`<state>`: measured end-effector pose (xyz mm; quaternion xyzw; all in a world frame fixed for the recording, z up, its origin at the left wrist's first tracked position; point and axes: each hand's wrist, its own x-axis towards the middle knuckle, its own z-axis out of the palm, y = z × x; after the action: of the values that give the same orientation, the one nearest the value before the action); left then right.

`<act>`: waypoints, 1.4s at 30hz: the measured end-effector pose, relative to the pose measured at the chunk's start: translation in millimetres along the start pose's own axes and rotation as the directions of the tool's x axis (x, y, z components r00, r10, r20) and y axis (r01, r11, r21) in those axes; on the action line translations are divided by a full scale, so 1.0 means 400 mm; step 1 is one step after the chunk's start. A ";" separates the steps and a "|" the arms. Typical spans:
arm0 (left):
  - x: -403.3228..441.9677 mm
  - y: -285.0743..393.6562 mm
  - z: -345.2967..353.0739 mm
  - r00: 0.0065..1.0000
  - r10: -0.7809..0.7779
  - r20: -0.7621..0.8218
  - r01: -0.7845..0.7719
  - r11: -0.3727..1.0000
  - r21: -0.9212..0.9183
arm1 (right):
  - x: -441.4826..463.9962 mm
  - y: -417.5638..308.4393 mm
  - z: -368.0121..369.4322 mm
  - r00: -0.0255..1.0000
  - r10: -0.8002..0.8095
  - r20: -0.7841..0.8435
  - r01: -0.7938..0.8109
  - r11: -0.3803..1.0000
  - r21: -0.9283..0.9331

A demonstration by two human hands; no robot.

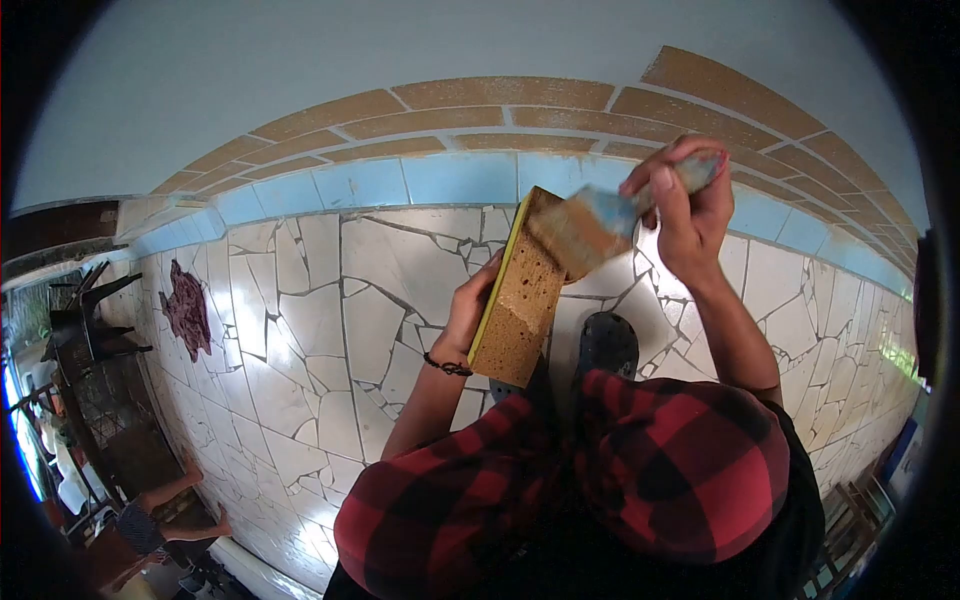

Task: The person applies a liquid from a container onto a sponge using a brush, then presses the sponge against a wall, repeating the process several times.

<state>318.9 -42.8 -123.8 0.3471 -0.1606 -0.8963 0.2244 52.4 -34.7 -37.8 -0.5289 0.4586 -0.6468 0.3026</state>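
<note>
My left hand [470, 310] is wrapped around the far side of a large sponge [520, 315], brown and pitted on its face with a yellow edge. The block is held tilted above the floor. In my right hand [690, 205] is the handle of a wide paintbrush [590, 235], smeared with blue and brown paint. Its blurred bristles lie against the upper end of the sponge. Whether anything lies behind the sponge is hidden.
Ahead stands a grey wall [500, 40] with brown painted brick shapes [500, 93] above a light blue tile strip [460, 180]. A dark red cloth [186, 310] lies on the broken-tile floor [290, 400]. Dark chairs [95, 315] and another person's legs [180, 515] are at left.
</note>
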 end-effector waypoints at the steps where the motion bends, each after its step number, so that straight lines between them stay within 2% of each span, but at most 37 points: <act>1: 0.003 -0.005 -0.005 1.000 0.008 -0.010 -0.008 1.000 -0.007 | -0.016 -0.012 0.012 1.000 0.000 0.018 -0.001 0.998 0.061; 3: 0.006 -0.005 -0.006 1.000 0.017 0.000 -0.017 1.000 -0.010 | -0.046 -0.029 0.044 0.990 0.059 0.130 -0.078 0.986 0.144; 5: 0.004 -0.003 -0.004 0.999 0.008 0.035 -0.008 1.000 -0.002 | -0.046 -0.003 0.040 0.985 0.077 0.156 -0.092 0.992 0.086; 8: 0.004 0.009 0.004 0.997 0.052 -0.051 -0.043 0.985 0.165 | 0.006 0.058 0.002 0.999 0.011 0.032 -0.008 0.995 -0.098; 11: 0.005 0.013 -0.011 0.989 0.128 -0.067 -0.107 0.959 0.261 | 0.045 0.060 -0.032 0.971 -0.219 0.098 0.239 0.911 -0.336; 12: 0.004 0.016 -0.008 0.988 0.131 -0.081 -0.108 0.966 0.236 | 0.040 0.050 -0.030 0.966 -0.245 0.084 0.258 0.927 -0.273; 15: -0.002 0.016 -0.003 0.987 0.131 -0.094 -0.116 0.982 0.149 | 0.042 0.015 -0.010 0.801 -0.445 0.400 0.552 0.807 -0.208; 17: 0.006 0.014 -0.010 0.990 0.132 -0.054 -0.127 0.988 0.082 | 0.014 -0.006 0.014 0.736 -0.337 0.587 0.545 0.809 -0.219; 19: 0.013 0.010 -0.020 0.988 0.148 -0.038 -0.146 0.988 0.054 | -0.026 -0.018 0.041 0.608 -0.468 0.641 0.700 0.698 -0.155; 21: 0.009 0.011 -0.019 0.990 0.129 -0.049 -0.128 0.992 0.017 | -0.056 -0.048 0.076 0.558 -0.594 0.579 0.777 0.618 -0.115; 22: 0.004 0.013 -0.011 0.993 0.104 -0.065 -0.104 0.995 -0.004 | -0.051 -0.079 0.074 0.573 -0.535 0.620 0.718 0.693 -0.065; 25: 0.018 0.000 -0.051 0.986 0.111 -0.128 -0.110 0.994 0.018 | -0.016 -0.056 0.053 0.757 -0.401 0.515 0.391 0.911 0.133; 26: 0.013 0.004 -0.041 0.983 0.128 -0.129 -0.124 0.991 0.043 | 0.009 -0.063 0.037 0.773 -0.346 0.531 0.406 0.914 0.005; 27: 0.010 0.004 -0.034 0.981 0.138 -0.133 -0.130 0.989 0.063 | 0.026 -0.020 0.031 0.780 -0.421 0.463 0.496 0.867 -0.046; 29: 0.016 0.009 -0.031 0.983 0.154 -0.099 -0.146 0.985 0.090 | 0.056 -0.027 0.015 0.771 -0.251 0.586 0.486 0.826 -0.286; 32: 0.012 0.024 -0.033 0.989 0.098 -0.110 -0.092 0.994 0.063 | 0.010 -0.021 0.056 0.614 -0.551 0.565 0.756 0.616 -0.221; 33: -0.012 0.009 -0.046 0.990 0.054 -0.132 -0.049 0.998 0.044 | -0.011 -0.044 0.058 0.571 -0.449 0.687 0.730 0.660 -0.176; 35: 0.004 0.010 -0.061 0.988 0.129 -0.084 -0.125 0.991 0.047 | -0.047 -0.056 0.077 0.598 -0.500 0.626 0.673 0.737 -0.054; 36: 0.005 0.005 -0.065 0.985 0.161 -0.061 -0.159 0.986 0.047 | -0.050 -0.056 0.073 0.657 -0.480 0.581 0.605 0.796 -0.026; 38: -0.002 -0.004 -0.068 0.985 0.127 -0.120 -0.122 0.992 0.042 | -0.027 -0.057 0.059 0.756 -0.435 0.488 0.475 0.879 0.049; 39: -0.008 0.004 -0.055 0.982 0.118 -0.147 -0.113 0.993 0.041 | -0.001 -0.058 0.043 0.707 -0.483 0.517 0.603 0.793 -0.083; 41: -0.019 0.016 -0.019 0.979 0.180 -0.099 -0.172 0.981 0.086 | 0.025 -0.041 0.031 0.690 -0.426 0.585 0.648 0.723 -0.238; 42: -0.022 0.021 -0.012 0.979 0.183 -0.086 -0.175 0.980 0.096 | 0.015 -0.021 0.038 0.663 -0.478 0.576 0.693 0.683 -0.231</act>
<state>330.3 -46.1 -118.7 0.3826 -0.2200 -0.8471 0.2961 66.1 -40.6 -27.3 -0.8435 0.3006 -0.4425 0.0478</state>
